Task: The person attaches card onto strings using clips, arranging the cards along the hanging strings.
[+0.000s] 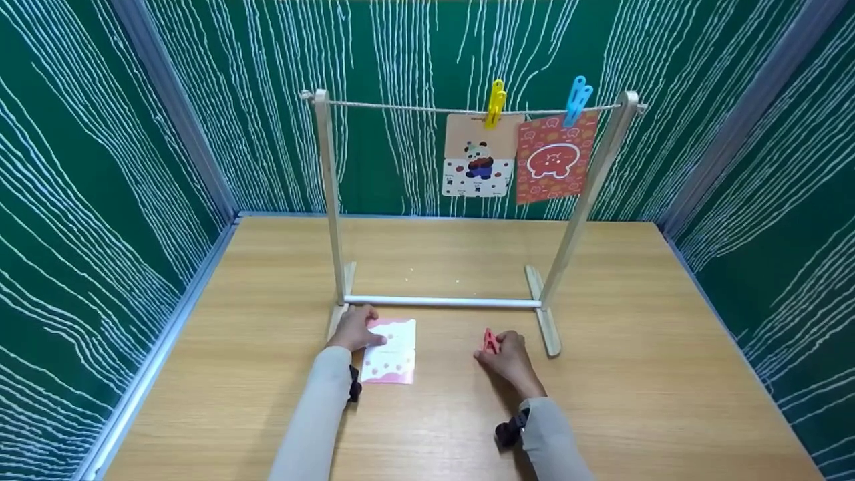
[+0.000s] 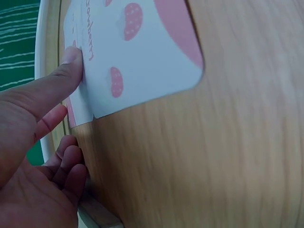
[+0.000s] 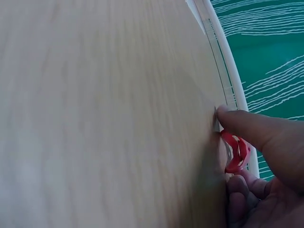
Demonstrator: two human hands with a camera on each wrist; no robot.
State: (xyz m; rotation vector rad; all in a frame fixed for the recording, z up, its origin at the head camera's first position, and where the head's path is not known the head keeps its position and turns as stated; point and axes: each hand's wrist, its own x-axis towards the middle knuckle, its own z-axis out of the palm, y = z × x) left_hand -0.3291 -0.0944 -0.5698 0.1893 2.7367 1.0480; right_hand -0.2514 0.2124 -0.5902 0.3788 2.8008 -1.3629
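Note:
A pink and white card (image 1: 394, 357) printed with strawberries lies on the table in front of the rack. My left hand (image 1: 356, 329) pinches it at its far left corner, the thumb on top and the index finger at the edge. In the left wrist view a crease runs across the card (image 2: 128, 61) beside the thumb. To the right, my right hand (image 1: 511, 357) holds a red clothespin (image 1: 491, 342) between thumb and fingers, low over the table. The right wrist view shows that clothespin (image 3: 236, 152) partly covered by the fingers.
A wooden rack (image 1: 328, 200) carries a rope (image 1: 401, 107) between two posts, with a white bar (image 1: 441, 302) low down. A yellow clothespin (image 1: 495, 105) holds a panda card (image 1: 477, 174); a blue clothespin (image 1: 578, 100) holds a red card (image 1: 554, 184). Green walls surround the table (image 1: 621, 374).

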